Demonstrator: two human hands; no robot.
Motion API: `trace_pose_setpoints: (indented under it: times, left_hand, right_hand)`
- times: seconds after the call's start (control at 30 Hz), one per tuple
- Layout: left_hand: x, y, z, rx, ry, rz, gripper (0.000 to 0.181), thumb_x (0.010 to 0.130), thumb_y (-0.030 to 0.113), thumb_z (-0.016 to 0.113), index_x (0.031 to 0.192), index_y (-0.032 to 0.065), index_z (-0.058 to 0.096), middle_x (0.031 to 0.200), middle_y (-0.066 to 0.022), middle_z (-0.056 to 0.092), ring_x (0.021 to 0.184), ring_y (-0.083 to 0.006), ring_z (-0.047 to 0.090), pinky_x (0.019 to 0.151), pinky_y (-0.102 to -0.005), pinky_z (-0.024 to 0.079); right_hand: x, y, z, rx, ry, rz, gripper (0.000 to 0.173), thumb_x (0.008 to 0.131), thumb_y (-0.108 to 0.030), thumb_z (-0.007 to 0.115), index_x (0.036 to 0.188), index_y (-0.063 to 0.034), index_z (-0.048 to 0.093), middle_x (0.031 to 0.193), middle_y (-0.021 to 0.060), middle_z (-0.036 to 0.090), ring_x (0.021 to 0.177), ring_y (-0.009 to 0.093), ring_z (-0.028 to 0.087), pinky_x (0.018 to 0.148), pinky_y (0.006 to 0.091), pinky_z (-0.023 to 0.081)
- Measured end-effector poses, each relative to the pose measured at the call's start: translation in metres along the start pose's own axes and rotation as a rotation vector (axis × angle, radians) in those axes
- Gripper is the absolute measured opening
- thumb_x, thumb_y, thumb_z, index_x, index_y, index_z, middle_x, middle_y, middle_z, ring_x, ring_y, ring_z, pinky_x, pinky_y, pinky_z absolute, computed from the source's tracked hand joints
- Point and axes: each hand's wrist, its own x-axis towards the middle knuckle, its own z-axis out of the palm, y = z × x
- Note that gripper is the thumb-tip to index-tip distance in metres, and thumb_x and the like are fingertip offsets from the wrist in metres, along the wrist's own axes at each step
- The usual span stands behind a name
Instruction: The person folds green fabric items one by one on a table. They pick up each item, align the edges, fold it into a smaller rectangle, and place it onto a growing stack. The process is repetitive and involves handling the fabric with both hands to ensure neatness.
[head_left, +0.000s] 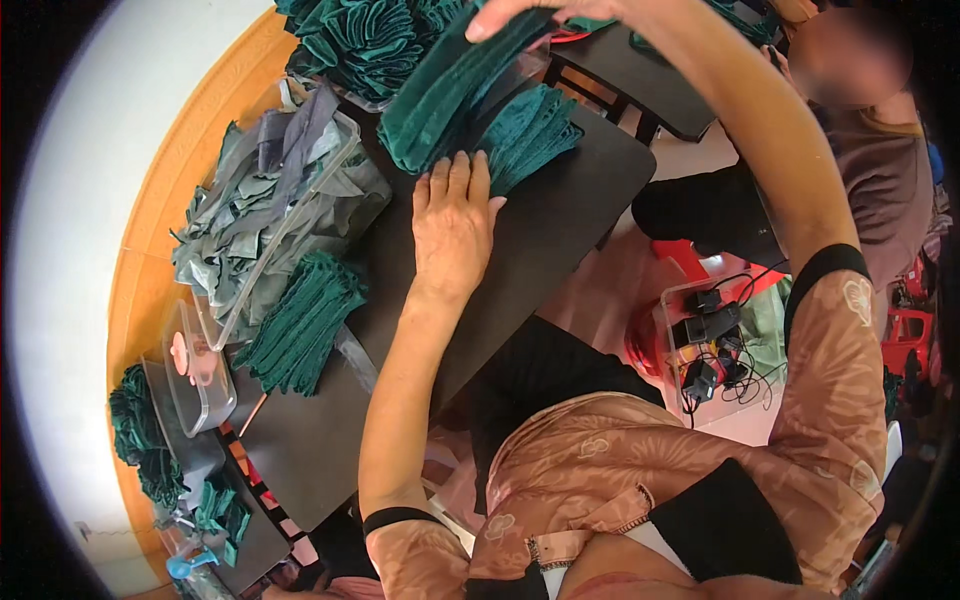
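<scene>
Green velvety fabric pieces (439, 97) lie in a long folded bundle at the top of the dark table (480, 300). My left hand (454, 225) rests palm down with its fingertips at the near end of this bundle, beside a fanned green stack (529, 135). Over the bundle's far end reaches my right hand (517, 15), thumb on the cloth; its other fingers are partly cut off by the picture's edge, so its grip is unclear. Another green fabric stack (304, 322) lies left of my left forearm.
A clear bin of grey-green scraps (262, 210) stands along the left, near a clear container (199, 367). More folded green cloth (367, 45) fills a tray at the top. At right sit a person (862, 172) and a bin of black adapters and cables (712, 345).
</scene>
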Motion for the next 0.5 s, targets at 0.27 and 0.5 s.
trace_pose_setpoints:
  times: [0.27, 0.5]
  left_hand:
    - [0.002, 0.001, -0.028, -0.091, 0.101, 0.002, 0.083, 0.084, 0.050, 0.072, 0.143, -0.0035, 0.047, 0.139, -0.0211, 0.056, 0.133, -0.0378, 0.048, 0.111, -0.0536, 0.036]
    - [-0.117, 0.021, -0.082, -0.312, -0.170, 0.016, 0.076, 0.081, 0.033, 0.079, 0.142, -0.0022, 0.051, 0.138, -0.0227, 0.058, 0.123, -0.0372, 0.059, 0.102, -0.0436, 0.049]
  right_hand:
    - [-0.057, -0.053, 0.003, -0.015, -0.207, -0.162, 0.046, 0.085, -0.022, 0.079, 0.117, 0.0061, 0.061, 0.105, 0.0175, 0.066, 0.093, 0.025, 0.066, 0.077, 0.0321, 0.057]
    - [-0.061, 0.075, 0.115, 0.373, -0.139, -0.035, 0.046, 0.071, -0.027, 0.087, 0.108, -0.0054, 0.069, 0.099, 0.0046, 0.066, 0.099, 0.014, 0.059, 0.085, 0.0304, 0.046]
